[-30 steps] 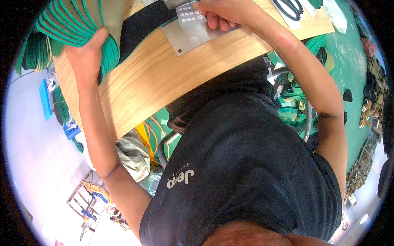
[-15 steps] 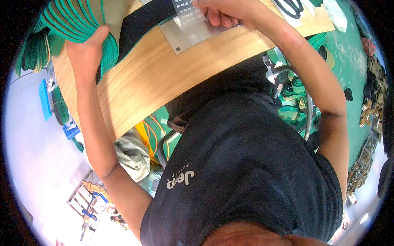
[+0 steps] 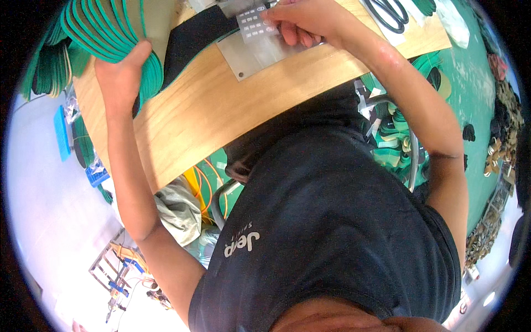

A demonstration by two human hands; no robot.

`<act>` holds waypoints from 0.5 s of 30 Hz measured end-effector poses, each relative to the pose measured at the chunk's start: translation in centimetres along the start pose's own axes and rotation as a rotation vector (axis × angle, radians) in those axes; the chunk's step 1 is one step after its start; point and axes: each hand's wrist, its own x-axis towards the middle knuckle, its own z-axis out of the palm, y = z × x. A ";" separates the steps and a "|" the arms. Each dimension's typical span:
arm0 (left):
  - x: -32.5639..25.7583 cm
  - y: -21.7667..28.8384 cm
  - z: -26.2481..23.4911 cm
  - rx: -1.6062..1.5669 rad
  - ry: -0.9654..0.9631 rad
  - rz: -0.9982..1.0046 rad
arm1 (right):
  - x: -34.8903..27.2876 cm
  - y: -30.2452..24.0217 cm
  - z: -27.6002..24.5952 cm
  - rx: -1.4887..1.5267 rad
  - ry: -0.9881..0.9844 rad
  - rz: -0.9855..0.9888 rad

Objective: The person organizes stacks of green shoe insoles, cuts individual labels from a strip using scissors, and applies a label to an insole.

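My left hand (image 3: 120, 77) is closed around the edge of a fanned stack of green-edged insoles (image 3: 105, 33) at the table's far left. Beside that stack a black insole-like piece (image 3: 191, 47) lies on the wooden table. My right hand (image 3: 307, 25) has its fingers bent and pinches the edge of a clear film sheet with white printed marks (image 3: 253, 25). This sheet is over a grey metal plate (image 3: 241, 60), which lies flat on the table with a small hole near its corner. The fingertips of my right hand partly cover the sheet.
Black cord-like loops (image 3: 390, 14) lie on white paper at the right of the wooden table (image 3: 188, 119). More green insoles (image 3: 50, 72) are stacked at the far left. Below the table at right are heaped insoles (image 3: 390, 138) and a chair's metal tube (image 3: 414, 160).
The view has shifted slightly, so the table and both hands appear a little lower. Both hands keep their holds, and the film sheet remains over the plate.
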 end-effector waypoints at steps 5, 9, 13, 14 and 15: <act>-0.1 0.7 0.2 0.008 -0.006 -0.020 | -0.3 0.2 0.0 0.046 -0.005 -0.037; -0.4 -0.1 0.4 -0.001 -0.049 -0.008 | -0.3 0.3 0.2 0.062 -0.017 -0.048; -0.8 1.2 0.9 0.003 -0.076 -0.029 | -0.2 0.2 0.3 0.038 -0.005 -0.053; -0.8 1.4 0.9 0.029 -0.094 -0.033 | -0.2 -0.1 0.3 0.026 -0.004 -0.045; -0.9 1.4 1.1 0.057 -0.112 -0.039 | -0.2 -0.2 0.3 0.014 -0.005 -0.037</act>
